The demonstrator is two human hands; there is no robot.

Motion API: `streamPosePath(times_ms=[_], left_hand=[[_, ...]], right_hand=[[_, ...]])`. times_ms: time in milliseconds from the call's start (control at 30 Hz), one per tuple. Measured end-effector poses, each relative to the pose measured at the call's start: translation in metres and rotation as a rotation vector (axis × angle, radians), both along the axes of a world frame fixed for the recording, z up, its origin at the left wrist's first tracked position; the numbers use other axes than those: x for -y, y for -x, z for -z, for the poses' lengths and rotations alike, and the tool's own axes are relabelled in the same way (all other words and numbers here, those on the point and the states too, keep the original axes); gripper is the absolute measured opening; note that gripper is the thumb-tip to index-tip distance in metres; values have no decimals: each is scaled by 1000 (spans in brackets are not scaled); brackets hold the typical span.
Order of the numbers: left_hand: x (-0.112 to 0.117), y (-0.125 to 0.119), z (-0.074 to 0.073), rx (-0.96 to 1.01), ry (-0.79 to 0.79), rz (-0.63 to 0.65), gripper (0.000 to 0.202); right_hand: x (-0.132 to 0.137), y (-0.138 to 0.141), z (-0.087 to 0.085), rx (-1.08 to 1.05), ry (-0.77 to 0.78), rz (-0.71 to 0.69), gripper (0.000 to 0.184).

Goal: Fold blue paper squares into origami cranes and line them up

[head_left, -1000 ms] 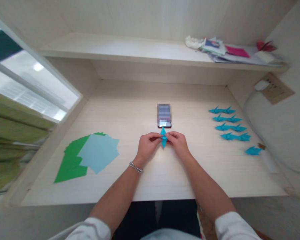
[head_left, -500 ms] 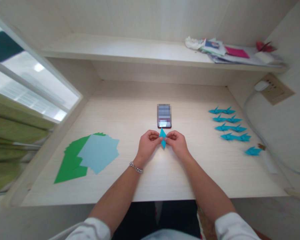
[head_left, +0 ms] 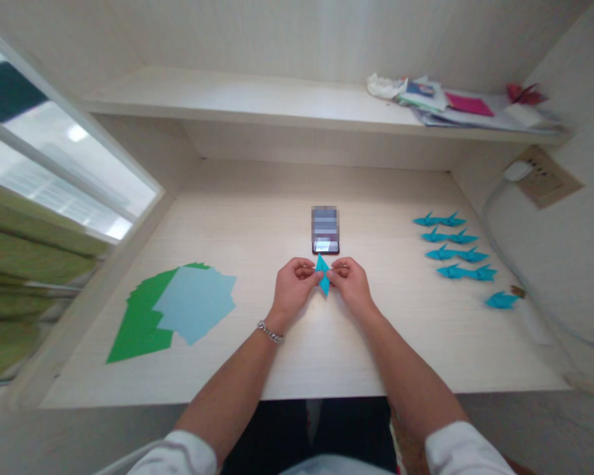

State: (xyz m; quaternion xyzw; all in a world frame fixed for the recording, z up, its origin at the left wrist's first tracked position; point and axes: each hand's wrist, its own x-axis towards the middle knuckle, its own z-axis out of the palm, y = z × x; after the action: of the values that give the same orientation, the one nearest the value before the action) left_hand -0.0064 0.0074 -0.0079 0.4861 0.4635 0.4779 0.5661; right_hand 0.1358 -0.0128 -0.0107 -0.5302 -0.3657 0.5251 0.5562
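Observation:
A small folded piece of blue paper [head_left: 323, 274], narrow and pointed at both ends, is pinched between both hands above the middle of the desk. My left hand [head_left: 292, 288] grips its left edge with closed fingers; a metal bracelet circles that wrist. My right hand [head_left: 351, 285] pinches the right edge the same way. A phone [head_left: 325, 229] with a lit screen lies flat just beyond the fingertips.
A stack of green and light blue paper sheets [head_left: 178, 309] lies at the left of the desk [head_left: 297, 349]. Several finished blue paper cranes [head_left: 453, 253] sit in rows at the right. A shelf above holds papers [head_left: 450, 102]. A wall socket [head_left: 542, 175] with a cable is at far right.
The two hands have drawn slightly closer together on the folded paper, which looks narrower than a second ago. Nothing else on the desk has moved.

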Motion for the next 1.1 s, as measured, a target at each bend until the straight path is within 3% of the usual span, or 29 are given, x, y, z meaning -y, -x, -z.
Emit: streamPosePath(times_ms=[167,500,733,1100], left_hand=[[2,-2,-2,30,-16,-45,43],[-1,-1,-1,64,27,61,55],[-3,1,-1,115,63,-65,56],[-3,1,-4,181,77,-92,44]], right_hand=[[1,4,-2,-13,-29,-75,44],[4,-4,-8,139,-20,-149,41],[4,2,-5,132,-14,-190,40],[-3,-11,-8,130,-48,-115,30]])
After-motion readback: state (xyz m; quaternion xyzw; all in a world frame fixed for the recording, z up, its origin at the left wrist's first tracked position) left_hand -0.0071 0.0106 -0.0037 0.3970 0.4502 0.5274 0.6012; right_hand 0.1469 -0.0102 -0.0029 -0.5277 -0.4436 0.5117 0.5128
